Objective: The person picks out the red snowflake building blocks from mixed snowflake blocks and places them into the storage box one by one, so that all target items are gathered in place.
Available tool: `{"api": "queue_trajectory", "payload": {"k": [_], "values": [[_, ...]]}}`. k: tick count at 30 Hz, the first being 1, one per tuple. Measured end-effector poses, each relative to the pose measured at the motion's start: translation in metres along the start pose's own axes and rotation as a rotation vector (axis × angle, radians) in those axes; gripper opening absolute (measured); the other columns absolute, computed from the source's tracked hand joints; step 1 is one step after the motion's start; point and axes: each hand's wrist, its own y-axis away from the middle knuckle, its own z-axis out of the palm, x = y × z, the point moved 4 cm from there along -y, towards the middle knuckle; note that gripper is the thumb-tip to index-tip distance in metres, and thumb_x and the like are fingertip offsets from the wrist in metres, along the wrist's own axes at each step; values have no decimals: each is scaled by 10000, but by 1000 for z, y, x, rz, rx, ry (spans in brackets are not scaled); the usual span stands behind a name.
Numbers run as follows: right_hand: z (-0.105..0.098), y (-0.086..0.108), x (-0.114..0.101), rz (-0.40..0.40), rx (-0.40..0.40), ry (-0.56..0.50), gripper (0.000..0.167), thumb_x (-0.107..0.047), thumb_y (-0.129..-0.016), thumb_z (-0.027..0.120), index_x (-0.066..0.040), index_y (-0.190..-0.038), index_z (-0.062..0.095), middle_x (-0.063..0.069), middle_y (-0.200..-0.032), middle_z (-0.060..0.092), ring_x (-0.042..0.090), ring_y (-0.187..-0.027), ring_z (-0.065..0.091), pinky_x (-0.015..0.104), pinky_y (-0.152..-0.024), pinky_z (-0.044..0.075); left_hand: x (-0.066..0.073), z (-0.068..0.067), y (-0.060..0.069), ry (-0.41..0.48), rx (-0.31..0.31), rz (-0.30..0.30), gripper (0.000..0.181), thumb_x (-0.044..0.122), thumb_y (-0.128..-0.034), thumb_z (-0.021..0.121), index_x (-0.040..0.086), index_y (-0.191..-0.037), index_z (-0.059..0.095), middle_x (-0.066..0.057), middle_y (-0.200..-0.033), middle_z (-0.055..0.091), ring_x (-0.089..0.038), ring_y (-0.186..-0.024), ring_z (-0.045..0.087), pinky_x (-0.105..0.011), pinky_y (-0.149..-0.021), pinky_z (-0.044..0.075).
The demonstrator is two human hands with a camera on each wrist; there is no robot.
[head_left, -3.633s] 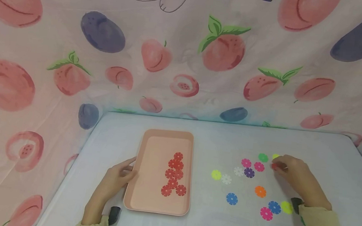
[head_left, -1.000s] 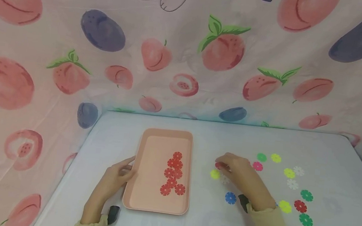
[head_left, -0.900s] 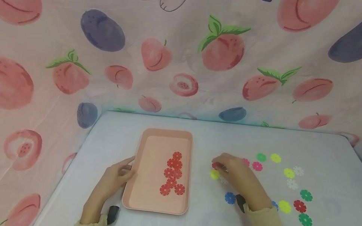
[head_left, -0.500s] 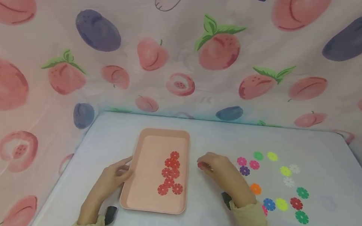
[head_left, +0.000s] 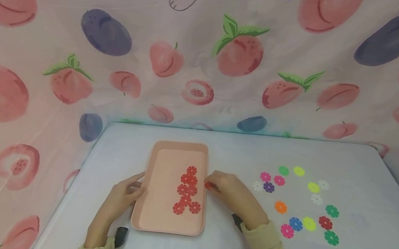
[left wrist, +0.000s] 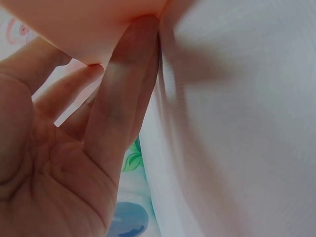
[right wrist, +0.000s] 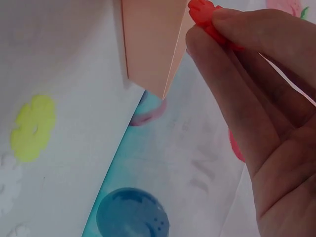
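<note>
A peach-coloured tray lies on the white table, holding a cluster of red snowflake discs toward its right side. My left hand rests against the tray's left edge, its mostly straight fingers touching the outer wall in the left wrist view. Over at the tray's right rim, my right hand pinches another red snowflake disc between thumb and fingertip. From the head view only a sliver of that disc shows; the hand covers the rest.
Loose snowflake discs lie to the right, among them an orange one, a purple one, a dark red one and a green one. The right wrist view shows a yellow disc. Fruit-patterned cloth walls the table's back.
From among the discs at the far right, my right hand has carried the red snowflake disc leftward to the tray's right rim. My left hand stays at the tray's left edge.
</note>
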Motion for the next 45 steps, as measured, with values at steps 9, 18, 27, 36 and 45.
{"api": "queue_trajectory", "payload": {"k": [9, 18, 27, 36, 45], "values": [[8, -7, -12, -38, -42, 7, 267, -82, -818, 809, -86, -1080, 753, 12, -1024, 755, 153, -971, 712, 297, -857, 581, -1, 0, 0, 1, 1, -4, 566, 174, -965, 648, 129, -1495, 453, -210, -1215, 638, -333, -1058, 682, -342, -754, 608], [15, -8, -18, -71, -53, 1, 263, -82, -813, 816, -75, -1067, 747, 13, -980, 746, 137, -915, 705, 275, -837, 584, -2, 0, 0, 6, -1, -8, 562, 185, -968, 648, 141, -1495, 455, -212, -1228, 636, -320, -1055, 684, -341, -754, 607], [21, -10, -23, -93, -70, -6, 192, -75, -835, 797, -81, -1019, 744, -1, -908, 725, 99, -815, 660, 249, -800, 583, -3, 0, -1, 26, -9, -15, 572, 190, -967, 653, 145, -1500, 449, -202, -1220, 633, -310, -1048, 687, -335, -765, 607], [24, -11, -24, -106, -65, 6, 151, -79, -844, 788, -95, -987, 742, -24, -867, 709, 77, -772, 646, 227, -767, 578, -1, -1, 0, 10, -5, -17, 576, 201, -966, 656, 138, -1500, 447, -198, -1217, 641, -310, -1036, 693, -342, -774, 606], [30, -15, -27, -79, -115, 19, 193, -106, -848, 789, -99, -1037, 747, -11, -941, 747, 114, -858, 702, 252, -810, 583, 1, -1, 1, -2, -2, -11, 572, 204, -968, 651, 132, -1498, 449, -204, -1221, 642, -336, -1069, 680, -358, -795, 603]]}}
